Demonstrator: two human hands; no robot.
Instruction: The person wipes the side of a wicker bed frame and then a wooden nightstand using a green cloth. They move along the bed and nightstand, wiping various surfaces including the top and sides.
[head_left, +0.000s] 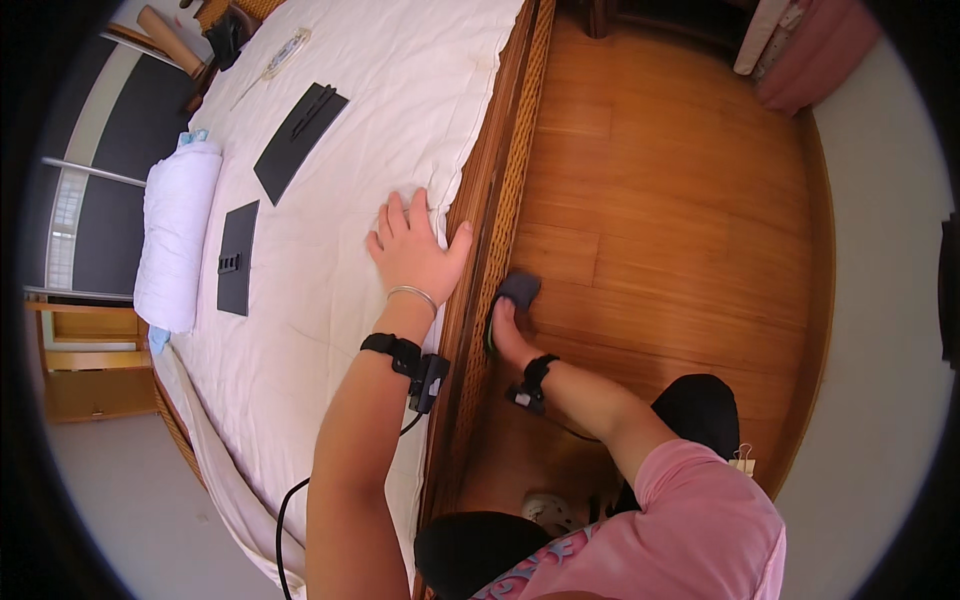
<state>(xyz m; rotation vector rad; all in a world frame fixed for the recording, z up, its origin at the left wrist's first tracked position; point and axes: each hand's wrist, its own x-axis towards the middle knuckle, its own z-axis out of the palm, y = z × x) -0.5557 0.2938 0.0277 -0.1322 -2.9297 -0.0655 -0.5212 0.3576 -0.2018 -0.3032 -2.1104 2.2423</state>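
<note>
Left hand [413,255]: open, palm down on the sheet [300,290], my fingers spread and my thumb out toward the wooden edge of the bed [452,380]
Right hand [511,335]: reaching down beside the bed's woven side [522,130], touching the cloth; my fingertips are hidden under it, so I cannot tell how far they close
Cloth [520,287]: dark grey, folded over my fingers, next to the woven side; a thin greenish edge shows by my palm, too small to make out well
Wrists: a black strap on each, carrying a small black device; a bracelet [412,293] circles my left one, and the cable [284,530] there runs partly behind my forearm
Sheet: two dark panels [300,143] [238,258] lie apart on it, near a white roll [180,235]; a pale long-handled thing [287,52] at the far end is hard to make out
Floor [660,250]: wooden boards; a pale shoe [548,510] is partly hidden between my knees
Rim: a pink curtain [815,55] is cut off at the upper right
</note>
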